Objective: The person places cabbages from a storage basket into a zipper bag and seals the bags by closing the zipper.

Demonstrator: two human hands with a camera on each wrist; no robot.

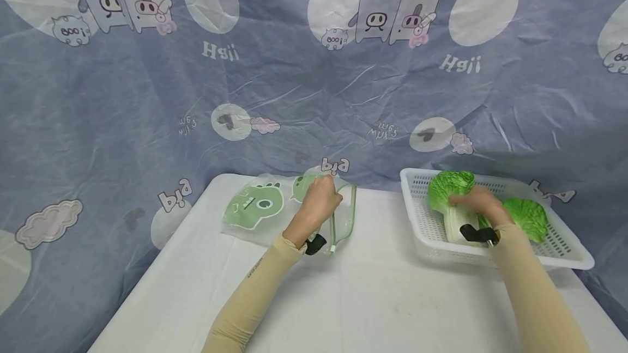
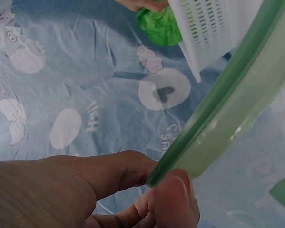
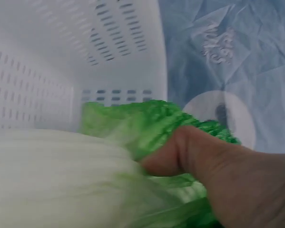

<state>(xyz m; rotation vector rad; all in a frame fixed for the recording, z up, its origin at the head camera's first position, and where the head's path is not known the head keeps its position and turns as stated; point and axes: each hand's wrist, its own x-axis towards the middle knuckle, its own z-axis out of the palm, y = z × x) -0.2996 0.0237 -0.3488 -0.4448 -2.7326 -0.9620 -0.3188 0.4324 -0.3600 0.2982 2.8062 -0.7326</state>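
Note:
My left hand (image 1: 318, 207) pinches the green-edged mouth of a clear zip bag (image 1: 255, 208) printed with a green cartoon dinosaur. In the left wrist view, thumb and forefinger meet on the bag's green zip strip (image 2: 213, 107), and the bag's mouth stands partly spread. On the right, my right hand (image 1: 479, 204) grips a napa cabbage (image 1: 453, 192) around its leafy part, above the white stalk. This cabbage is in the white basket (image 1: 422, 233), tilted up toward its back rim. The right wrist view shows the thumb pressed against the cabbage (image 3: 61, 175); the other fingers are hidden behind it.
A second green cabbage (image 1: 527, 219) lies in the basket, right of my right hand. Both bag and basket stand on a white-covered table (image 1: 382, 298). Behind the table hangs a blue-grey cloth (image 1: 304, 86) with cartoon prints.

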